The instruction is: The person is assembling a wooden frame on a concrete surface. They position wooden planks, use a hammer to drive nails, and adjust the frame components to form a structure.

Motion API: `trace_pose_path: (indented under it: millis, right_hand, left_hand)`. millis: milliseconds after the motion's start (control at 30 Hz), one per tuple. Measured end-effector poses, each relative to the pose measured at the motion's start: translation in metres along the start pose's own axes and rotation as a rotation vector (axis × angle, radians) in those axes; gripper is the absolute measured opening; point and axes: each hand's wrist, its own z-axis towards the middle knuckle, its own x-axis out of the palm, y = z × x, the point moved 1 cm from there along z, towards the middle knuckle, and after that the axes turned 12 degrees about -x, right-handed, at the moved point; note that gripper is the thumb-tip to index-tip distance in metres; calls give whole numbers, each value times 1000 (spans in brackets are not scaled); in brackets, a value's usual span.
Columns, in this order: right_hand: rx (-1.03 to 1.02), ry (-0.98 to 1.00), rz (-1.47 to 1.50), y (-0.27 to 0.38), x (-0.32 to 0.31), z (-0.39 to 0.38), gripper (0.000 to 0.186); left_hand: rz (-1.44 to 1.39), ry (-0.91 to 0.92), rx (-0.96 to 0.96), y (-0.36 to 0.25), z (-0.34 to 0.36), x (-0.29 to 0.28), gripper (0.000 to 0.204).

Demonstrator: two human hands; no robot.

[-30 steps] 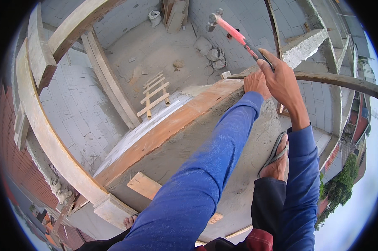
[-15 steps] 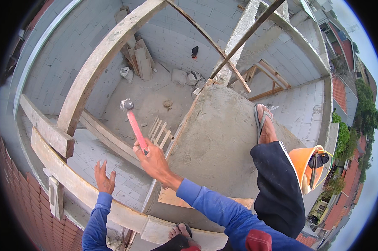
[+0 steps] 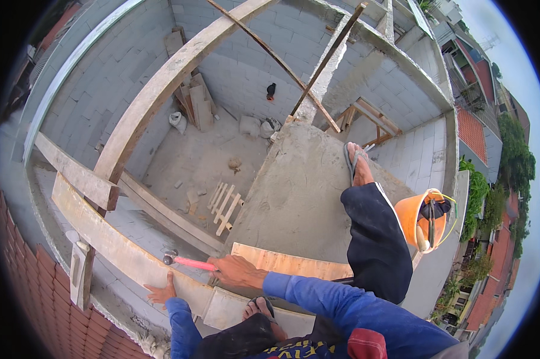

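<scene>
My right hand (image 3: 237, 271) is closed round the handle of a hammer (image 3: 195, 263). The handle is pink-red, and the metal head lies at the top edge of a long formwork board (image 3: 120, 251). Whether the head touches the board, I cannot tell. Just below the hammer head, my left hand (image 3: 162, 292) rests against the same board with its fingers spread, holding nothing. The board runs from the upper left towards my sandalled foot (image 3: 258, 307), beside a shorter pale board (image 3: 231, 310).
My other foot (image 3: 360, 164) stands on a grey concrete slab (image 3: 300, 197). An orange bucket (image 3: 410, 221) with tools sits at the right. Left of the slab is a deep drop to the floor (image 3: 204, 161). Thick beams (image 3: 147, 102) and crossed wooden poles (image 3: 270, 51) span above it.
The hammer has come down from upright to nearly level beside the board. My left hand has moved from the air onto the board. The view has shifted slightly.
</scene>
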Motion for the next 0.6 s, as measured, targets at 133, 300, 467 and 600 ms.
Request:
trace_pose_path:
  millis: [133, 300, 467, 600]
  right_hand:
    - [56, -57, -127, -5, -12, -13, 47]
    - [174, -156, -200, -8, -24, -32, 54]
    - [301, -123, -180, -2, -20, -49, 56]
    - [299, -184, -179, -9, -5, -67, 54]
  left_hand:
    - [-50, 91, -55, 25, 33, 50, 154]
    - [-225, 239, -3, 34, 14, 52, 157]
    - [-462, 85, 106, 76, 72, 90, 145]
    - [-598, 156, 75, 121, 79, 114, 112]
